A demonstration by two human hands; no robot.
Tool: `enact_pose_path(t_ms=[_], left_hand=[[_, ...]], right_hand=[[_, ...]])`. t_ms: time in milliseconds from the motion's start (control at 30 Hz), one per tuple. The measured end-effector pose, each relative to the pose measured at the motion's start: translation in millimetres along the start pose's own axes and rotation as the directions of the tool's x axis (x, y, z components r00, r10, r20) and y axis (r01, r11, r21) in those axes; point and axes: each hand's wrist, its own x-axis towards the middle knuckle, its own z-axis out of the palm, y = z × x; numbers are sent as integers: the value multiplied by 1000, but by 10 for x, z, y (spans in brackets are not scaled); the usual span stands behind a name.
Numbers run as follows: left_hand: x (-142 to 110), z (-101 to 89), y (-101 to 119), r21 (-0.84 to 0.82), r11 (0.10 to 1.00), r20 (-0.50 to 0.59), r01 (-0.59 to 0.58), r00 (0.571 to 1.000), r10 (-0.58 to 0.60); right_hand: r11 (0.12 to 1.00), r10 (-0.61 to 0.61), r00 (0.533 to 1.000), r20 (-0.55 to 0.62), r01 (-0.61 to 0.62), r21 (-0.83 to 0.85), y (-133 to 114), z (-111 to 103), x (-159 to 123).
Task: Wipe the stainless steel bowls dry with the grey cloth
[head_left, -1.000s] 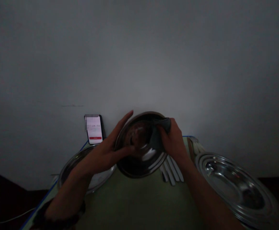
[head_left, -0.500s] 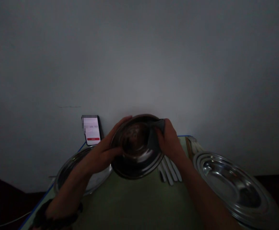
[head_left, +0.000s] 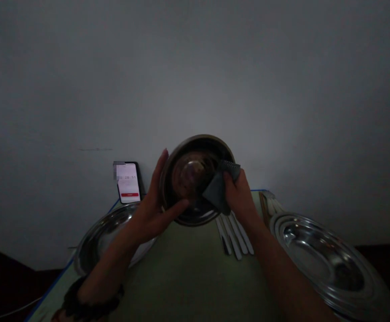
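Note:
A shiny metal bowl [head_left: 191, 172] is held up above the table, its inside tilted toward me. My left hand [head_left: 154, 212] grips its left side, thumb over the near rim and fingers behind the far side. In my right hand [head_left: 240, 192] is a grey-green cloth [head_left: 217, 190], pinched between thumb and fingers. The cloth lies against the right part of the bowl's inside and rim. Several table knives [head_left: 235, 237] lie side by side on the table beneath the bowl and right wrist.
At the left is a large metal basin [head_left: 84, 246], partly behind my left forearm. A lit phone [head_left: 128, 183] leans on the wall behind it. Stacked oval metal dishes [head_left: 342, 273] stand at the right, with forks [head_left: 275, 205] behind them. The pale green table [head_left: 188, 277] meets the wall.
The bowl has risen and turned more upright toward me. My left thumb has spread over the near rim. The cloth has come out from the bowl's inside toward its right edge.

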Motion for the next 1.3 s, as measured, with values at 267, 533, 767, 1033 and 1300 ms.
enact_pose_path(t_ms=[267, 533, 767, 1033, 1300], left_hand=[[-38, -122, -88, -277, 957, 143, 79, 989, -40], [-87, -253, -27, -302, 865, 471, 400, 852, -230], [-16, -86, 32, -255, 937, 184, 241, 963, -197], [-43, 69, 45, -265, 957, -9, 115, 993, -121], [-67, -151, -33, -386, 822, 425, 419, 871, -245]], right_hand=[[982, -137, 987, 81, 146, -121, -128, -30, -33], [886, -266, 823, 502, 414, -209, -308, -143, -77], [966, -174, 979, 109, 191, -172, -147, -90, -13], [986, -84, 995, 46, 90, -142, -105, -52, -18], [894, -238, 869, 433, 371, -252, -257, -136, -74]])
